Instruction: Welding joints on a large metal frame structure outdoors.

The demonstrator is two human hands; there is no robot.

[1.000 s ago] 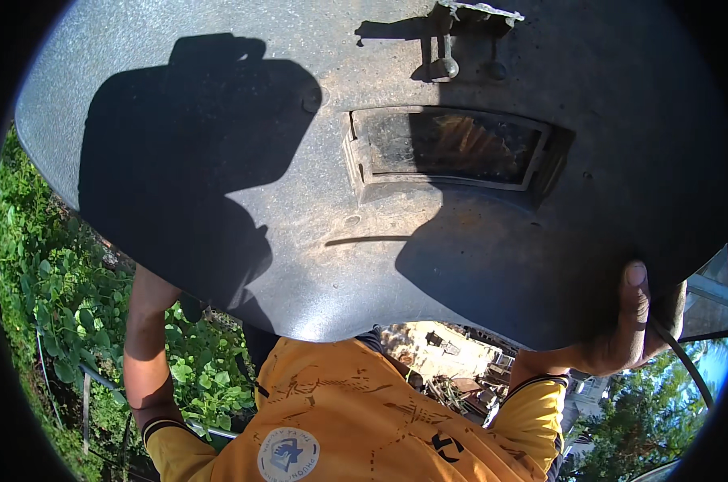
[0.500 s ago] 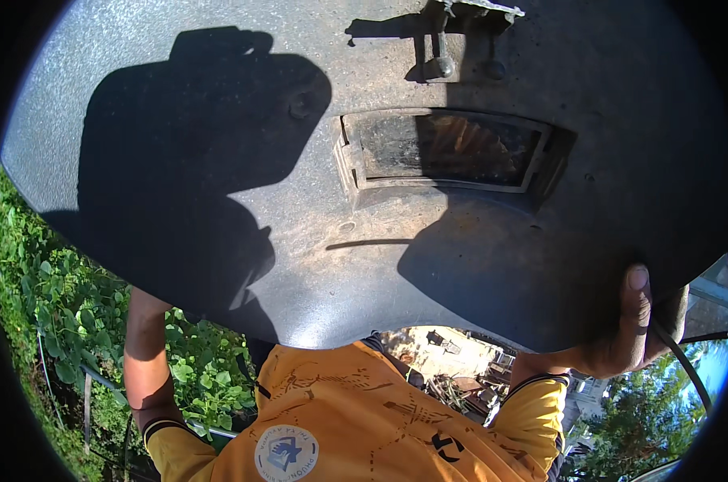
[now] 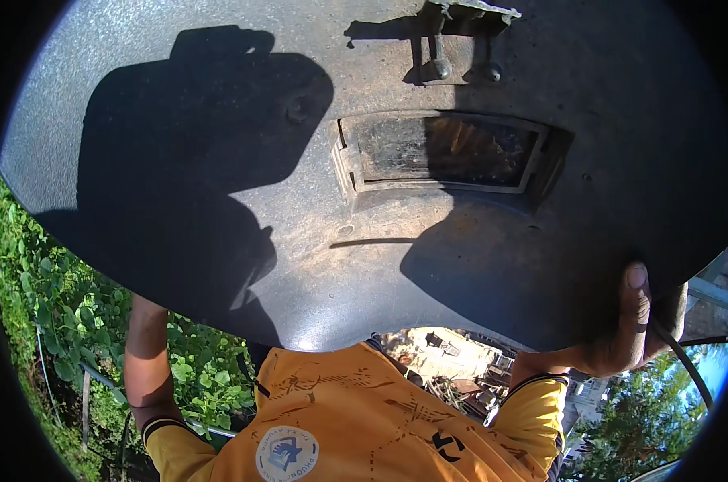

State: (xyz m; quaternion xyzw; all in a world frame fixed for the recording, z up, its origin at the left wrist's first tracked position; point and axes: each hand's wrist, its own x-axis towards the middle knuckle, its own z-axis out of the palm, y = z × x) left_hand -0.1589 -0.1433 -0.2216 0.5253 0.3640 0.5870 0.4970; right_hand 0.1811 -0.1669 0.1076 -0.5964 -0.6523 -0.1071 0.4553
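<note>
A large dark curved welding mask (image 3: 364,289) fills the upper part of the view, its inner side toward me. Set into it is a framed viewing window (image 3: 392,149) with dirty dark glass. Above the window, a metal bracket (image 3: 472,10) with two round-headed pins sticks out. My right hand (image 3: 641,329) grips the lower right edge, thumb on the inner face and fingers behind it. On the left my forearm (image 3: 145,353) goes up behind the mask, which hides my left hand and whatever it holds. Shadows of a head and headgear fall across the mask.
Dense green plants (image 3: 67,313) grow at the lower left beside a thin post (image 3: 86,406). Scrap pieces (image 3: 468,392) lie on pale ground below, past my right side. A dark cable or strap (image 3: 689,369) curves by my right hand, with trees (image 3: 637,434) beyond.
The mask has shifted very slightly, and the shadow edge across its window and pins has moved a little to the right. My right hand keeps its hold.
</note>
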